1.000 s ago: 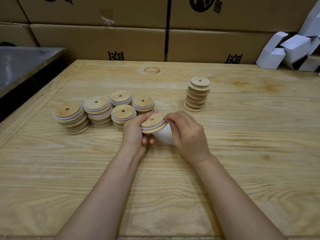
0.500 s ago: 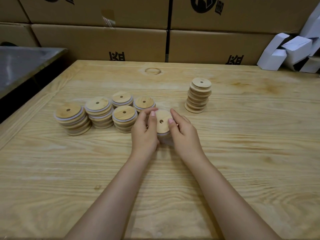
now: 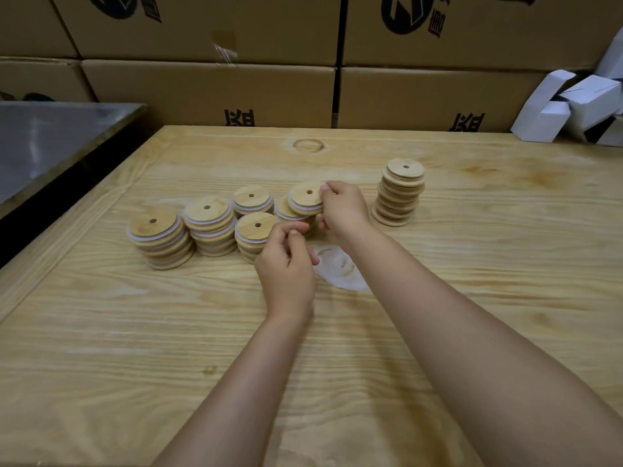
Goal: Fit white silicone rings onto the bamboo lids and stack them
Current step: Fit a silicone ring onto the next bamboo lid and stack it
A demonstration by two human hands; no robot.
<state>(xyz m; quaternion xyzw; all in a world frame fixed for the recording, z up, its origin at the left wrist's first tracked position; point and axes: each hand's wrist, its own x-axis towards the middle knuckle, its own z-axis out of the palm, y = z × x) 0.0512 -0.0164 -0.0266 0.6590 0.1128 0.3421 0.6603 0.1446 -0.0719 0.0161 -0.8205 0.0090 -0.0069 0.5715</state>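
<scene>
Stacked cardboard boxes (image 3: 209,92) with black print fill the wall behind your bench (image 3: 472,298). A grey metal surface (image 3: 50,139) lies to the left of the bench, and a heap of small white cartons (image 3: 573,106) sits at the far right corner.

On the bench, left of centre, you have five short stacks of ringed lids (image 3: 209,224) clustered close together, each lid showing a white band under its bamboo top. Well apart to the right stands a taller stack of bare lids (image 3: 399,197), leaning a little.

Your right hand (image 3: 344,207) reaches over the cluster and pinches a bamboo lid (image 3: 305,197) at its right edge between thumb and fingertips. That lid has a white ring seated round its rim. It sits over the rightmost stack of the cluster, offset to the right of the lid below. Whether it already rests on that stack or hangs just above it, you cannot tell from this view.

Your left hand (image 3: 286,264) is released: its fingers are loosely curled, thumb near forefinger, just in front of the nearest stack, gripping nothing that shows.

Between your two wrists, a small pile of loose white silicone rings (image 3: 340,267) lies flat on the bench, just right of your left hand.
</scene>
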